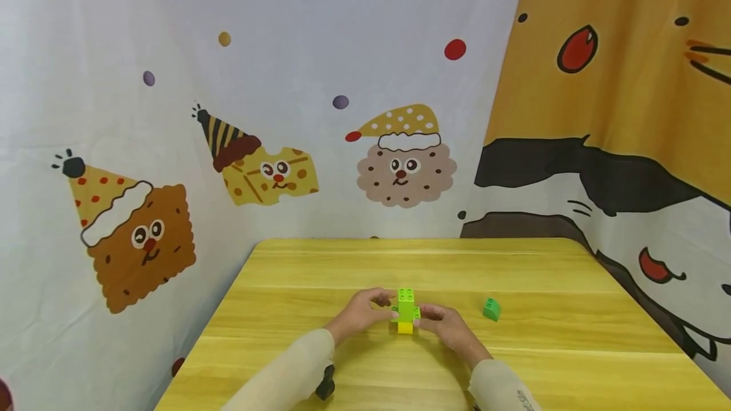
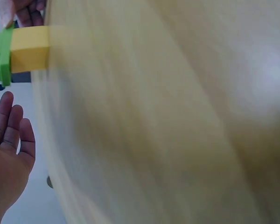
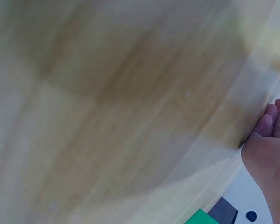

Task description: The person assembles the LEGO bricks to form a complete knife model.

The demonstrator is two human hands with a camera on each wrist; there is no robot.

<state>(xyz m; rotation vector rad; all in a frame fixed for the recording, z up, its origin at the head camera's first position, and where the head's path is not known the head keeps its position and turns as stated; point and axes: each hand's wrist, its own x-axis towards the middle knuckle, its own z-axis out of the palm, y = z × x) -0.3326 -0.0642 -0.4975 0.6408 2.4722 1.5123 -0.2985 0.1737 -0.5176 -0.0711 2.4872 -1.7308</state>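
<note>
A small stack of toy building bricks (image 1: 406, 311) stands upright on the table, between both hands. Its tall upper part is light green, with studded green pieces jutting out to each side, and a yellow brick (image 1: 405, 328) forms the base. From the left, the left hand (image 1: 363, 314) holds the stack's green side piece with thumb and forefinger; its other fingers (image 2: 11, 133) are loosely bent, away from the bricks. On the opposite side, the right hand (image 1: 449, 328) grips the green piece, its thumb on the edge in the left wrist view. The fingertips are partly hidden.
A loose green sloped brick (image 1: 491, 309) lies on the wooden table (image 1: 285, 271), right of the right hand. Behind the table hangs a cloth (image 1: 285, 49) printed with cartoon figures. A black strap piece (image 1: 326, 383) is at the left sleeve.
</note>
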